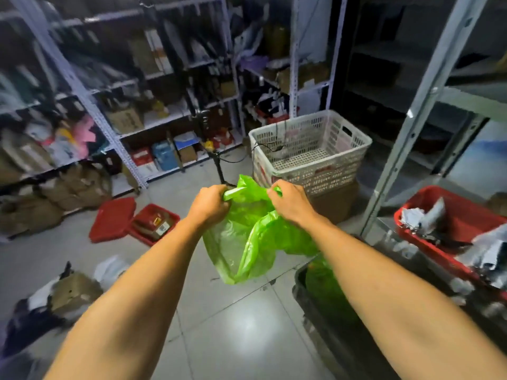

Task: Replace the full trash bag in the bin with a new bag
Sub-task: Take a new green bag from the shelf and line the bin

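Hands out in front at arm's length — the left hand (210, 205) is clenched on one top edge of a green trash bag (248, 239), the right hand (289, 204) pinching the opposite edge. That bag hangs limp above the tiled floor (233, 325). Just beside it, under the right forearm, a dark bin (300, 286) holds more green plastic — a white basket (310, 149) stands beyond.

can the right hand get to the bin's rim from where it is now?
Probably yes, once freed: the right hand is shut on the green bag, as is the left hand. The dark bin sits open just below the right forearm.
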